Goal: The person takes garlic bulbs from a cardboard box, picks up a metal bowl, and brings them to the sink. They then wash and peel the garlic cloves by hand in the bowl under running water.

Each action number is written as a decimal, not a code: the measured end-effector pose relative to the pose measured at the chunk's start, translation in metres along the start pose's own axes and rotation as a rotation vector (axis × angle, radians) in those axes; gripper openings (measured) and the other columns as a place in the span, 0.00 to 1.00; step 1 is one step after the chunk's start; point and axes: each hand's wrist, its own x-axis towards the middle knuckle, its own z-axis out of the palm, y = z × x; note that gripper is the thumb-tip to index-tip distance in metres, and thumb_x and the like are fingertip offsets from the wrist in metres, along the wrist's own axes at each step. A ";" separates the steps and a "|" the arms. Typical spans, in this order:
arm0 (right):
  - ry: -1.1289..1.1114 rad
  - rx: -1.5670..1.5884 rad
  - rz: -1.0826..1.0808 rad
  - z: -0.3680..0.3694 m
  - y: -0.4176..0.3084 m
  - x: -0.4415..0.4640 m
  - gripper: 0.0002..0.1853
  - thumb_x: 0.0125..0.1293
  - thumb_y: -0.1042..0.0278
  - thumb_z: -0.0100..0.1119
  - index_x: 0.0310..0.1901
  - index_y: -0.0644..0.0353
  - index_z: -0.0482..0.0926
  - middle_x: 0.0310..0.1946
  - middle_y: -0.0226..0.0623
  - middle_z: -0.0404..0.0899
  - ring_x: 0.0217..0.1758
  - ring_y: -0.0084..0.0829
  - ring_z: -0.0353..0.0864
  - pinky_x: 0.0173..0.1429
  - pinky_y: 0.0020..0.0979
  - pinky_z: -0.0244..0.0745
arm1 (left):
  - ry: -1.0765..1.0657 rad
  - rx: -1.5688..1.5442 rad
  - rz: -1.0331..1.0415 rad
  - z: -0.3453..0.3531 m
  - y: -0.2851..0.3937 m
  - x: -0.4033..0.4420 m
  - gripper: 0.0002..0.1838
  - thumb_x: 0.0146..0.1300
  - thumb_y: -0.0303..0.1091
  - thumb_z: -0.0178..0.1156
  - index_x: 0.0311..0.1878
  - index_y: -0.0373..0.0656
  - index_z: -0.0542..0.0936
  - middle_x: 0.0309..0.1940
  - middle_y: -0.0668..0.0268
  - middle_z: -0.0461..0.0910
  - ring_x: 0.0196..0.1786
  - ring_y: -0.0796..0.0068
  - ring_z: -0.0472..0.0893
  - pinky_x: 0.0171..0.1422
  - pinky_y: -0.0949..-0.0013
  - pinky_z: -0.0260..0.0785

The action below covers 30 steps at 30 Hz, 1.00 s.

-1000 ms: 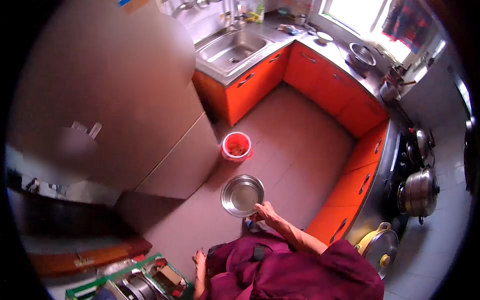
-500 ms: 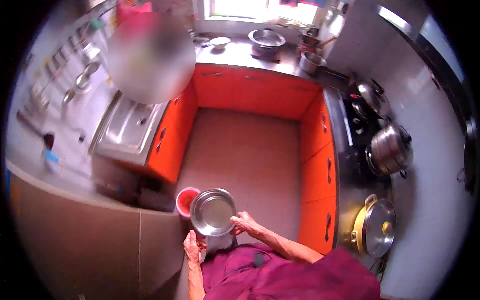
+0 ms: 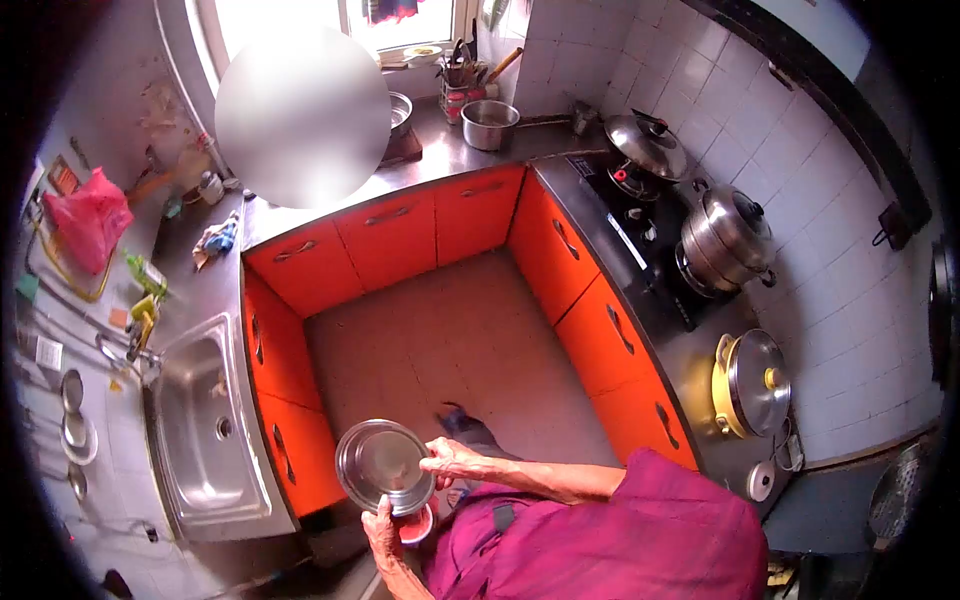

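Observation:
A round stainless steel bowl (image 3: 372,452) is held in front of my body, low in the head view; something pale, perhaps liquid, shows at its bottom. My right hand (image 3: 452,461) grips its right rim, thumb over the edge. At the near rim my left hand (image 3: 383,532) closes on the bowl, its fingers partly hidden underneath. Just below the bowl, near my left hand, part of a small container with a red inside (image 3: 416,524) shows.
A steel sink (image 3: 205,425) lies to the left, with orange cabinets (image 3: 385,235) around the floor. On the right counter stand a black stove (image 3: 625,225), a steel pot (image 3: 728,245) and a yellow lidded pan (image 3: 750,380). A steel pot (image 3: 490,125) sits on the back counter.
My view has turned right and I have moved further into the kitchen. My left hand, apart from the bowl before, is now on its near rim. My right hand keeps its grip.

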 end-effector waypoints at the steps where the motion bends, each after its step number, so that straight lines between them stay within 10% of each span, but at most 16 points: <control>1: 0.009 -0.004 0.006 -0.001 -0.009 0.019 0.21 0.61 0.57 0.55 0.45 0.68 0.79 0.24 0.41 0.83 0.23 0.28 0.83 0.28 0.31 0.81 | -0.003 0.032 0.049 -0.010 -0.005 0.022 0.16 0.67 0.34 0.59 0.48 0.29 0.78 0.40 0.56 0.83 0.39 0.62 0.85 0.44 0.58 0.82; 7: -0.225 0.054 -0.033 -0.046 -0.100 0.138 0.23 0.69 0.49 0.61 0.49 0.64 0.78 0.29 0.36 0.83 0.25 0.23 0.83 0.26 0.26 0.79 | 0.154 -0.225 0.053 0.024 0.087 0.107 0.12 0.66 0.30 0.57 0.48 0.32 0.80 0.39 0.63 0.83 0.41 0.72 0.80 0.49 0.65 0.73; 11: -0.333 0.228 0.004 -0.052 -0.161 0.183 0.35 0.73 0.53 0.59 0.74 0.62 0.60 0.35 0.38 0.85 0.32 0.23 0.84 0.36 0.24 0.81 | 0.286 -0.256 0.105 0.020 0.161 0.118 0.14 0.64 0.35 0.59 0.46 0.34 0.79 0.32 0.61 0.82 0.30 0.69 0.83 0.33 0.65 0.77; 19: -0.382 0.209 0.191 -0.039 -0.171 0.270 0.25 0.76 0.53 0.53 0.64 0.64 0.71 0.37 0.42 0.85 0.33 0.28 0.85 0.38 0.28 0.82 | 0.842 -0.573 0.285 -0.115 0.172 0.158 0.18 0.66 0.41 0.56 0.27 0.36 0.78 0.20 0.60 0.79 0.22 0.70 0.80 0.29 0.65 0.78; 30: -0.296 0.029 0.154 0.066 -0.240 0.392 0.22 0.75 0.56 0.55 0.59 0.66 0.74 0.36 0.42 0.85 0.32 0.28 0.85 0.39 0.30 0.82 | 1.137 -0.617 0.128 -0.295 0.104 0.268 0.14 0.71 0.36 0.55 0.42 0.31 0.75 0.27 0.57 0.80 0.21 0.69 0.80 0.27 0.65 0.81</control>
